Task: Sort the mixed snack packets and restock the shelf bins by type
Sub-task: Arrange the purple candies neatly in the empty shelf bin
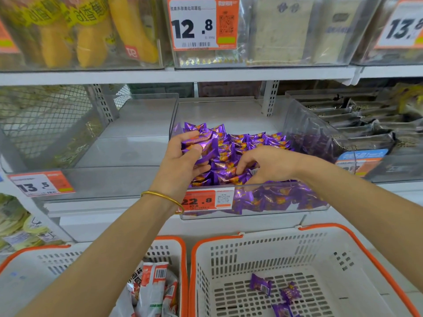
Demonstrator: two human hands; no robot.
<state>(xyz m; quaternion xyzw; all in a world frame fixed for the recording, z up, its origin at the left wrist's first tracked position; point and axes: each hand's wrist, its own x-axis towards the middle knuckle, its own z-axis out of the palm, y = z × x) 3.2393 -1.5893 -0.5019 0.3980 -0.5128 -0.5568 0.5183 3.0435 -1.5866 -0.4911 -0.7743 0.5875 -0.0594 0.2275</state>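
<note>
White basket (pixel 251 259) below the clear bin (pixel 229 115) holds stray purple packets (pixel 261 284); over the bin my left hand (pixel 183 161) clutches a bunch (pixel 201 145) for restocking, right hand (pixel 265 165) dips into its pile (pixel 251 140), grip unclear.

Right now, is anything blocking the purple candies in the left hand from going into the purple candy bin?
Nothing visible. The left hand grips purple packets right above the open clear bin, over its pile.
</note>
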